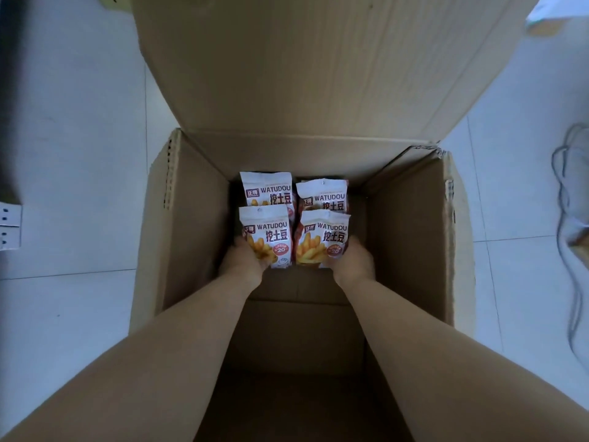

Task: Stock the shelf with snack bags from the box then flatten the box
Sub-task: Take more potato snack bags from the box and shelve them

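Observation:
A large open cardboard box [411, 237] stands on the floor below me, its far flap raised. Deep inside stand several white snack bags printed WATUDOU in two rows. My left hand [243, 260] grips the near left bag [266, 236] at its lower left corner. My right hand [353, 260] grips the near right bag [322, 240] at its lower right edge. Behind them stand the far left bag [266, 189] and the far right bag [322, 196]. Both forearms reach down into the box. The fingers are partly hidden behind the bags.
White floor tiles [73, 161] surround the box. A grey cable [567, 193] lies coiled on the floor at the right. A white perforated part [9, 226] shows at the left edge. The near part of the box floor is bare cardboard.

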